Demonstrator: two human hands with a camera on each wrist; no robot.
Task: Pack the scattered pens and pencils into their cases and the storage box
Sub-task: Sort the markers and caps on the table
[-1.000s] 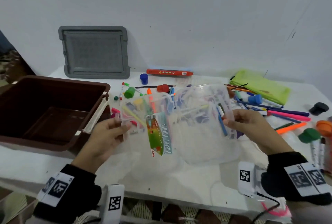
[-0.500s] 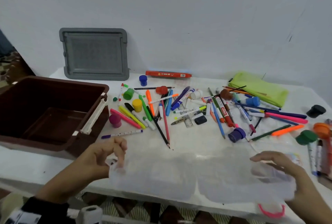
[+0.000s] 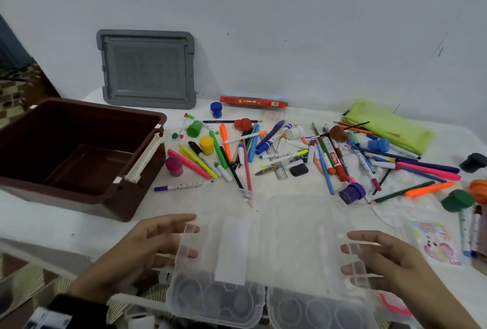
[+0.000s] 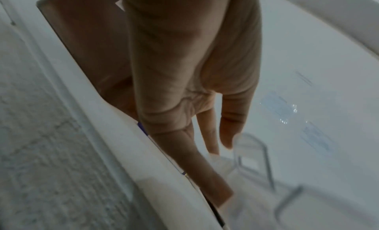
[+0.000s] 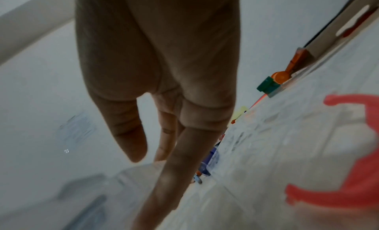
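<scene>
A clear plastic case [image 3: 284, 244] lies opened flat at the table's front edge, its two halves side by side. My left hand [image 3: 168, 239] is at its left edge with fingers straight, some tips showing through the plastic. My right hand [image 3: 369, 252] is at the right edge in the same way. In the left wrist view my thumb and fingers [image 4: 225, 133] reach toward a clear latch [image 4: 252, 152]. Scattered pens, markers and pencils [image 3: 263, 149] cover the table's middle. The brown storage box [image 3: 105, 108] stands empty at the left.
A grey lid [image 3: 146, 69] leans on the wall behind the box. A red pencil carton [image 3: 253, 101] and a lime-green pouch [image 3: 387, 128] lie at the back. A sticker sheet [image 3: 437, 243] and capped markers [image 3: 463, 212] are at the right; a pink handle [image 3: 392, 305] hangs on the case's right end.
The clear case came down from mid-air to the table's front edge and now lies spread flat. Both hands have loosened from gripping its sides to straight fingers at its edges.
</scene>
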